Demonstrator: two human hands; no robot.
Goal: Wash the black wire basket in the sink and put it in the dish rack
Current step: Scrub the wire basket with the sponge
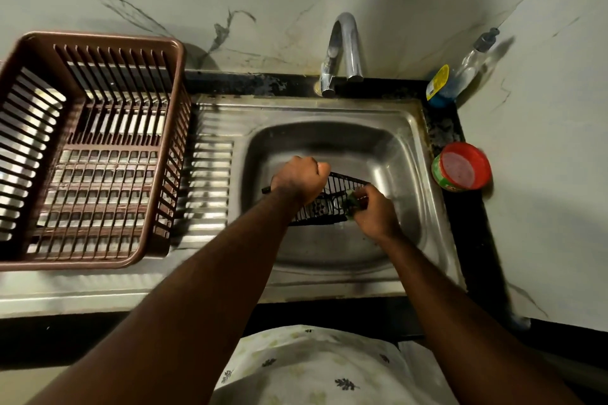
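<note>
Black wire basket (332, 204) tilted over sink (329, 145) basin, gripped at rim by closed left hand (301, 179). Green scrub pad (353, 202) pinched in right hand (375, 212), pressed against basket. Brown dish rack (88, 148) left of basin.

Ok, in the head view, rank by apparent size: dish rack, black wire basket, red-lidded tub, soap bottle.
1. Dish rack, by far the largest.
2. Black wire basket, partly hidden by both hands.
3 and 4. Red-lidded tub and soap bottle look alike; the bottle stands farther back, so I won't rank them.
</note>
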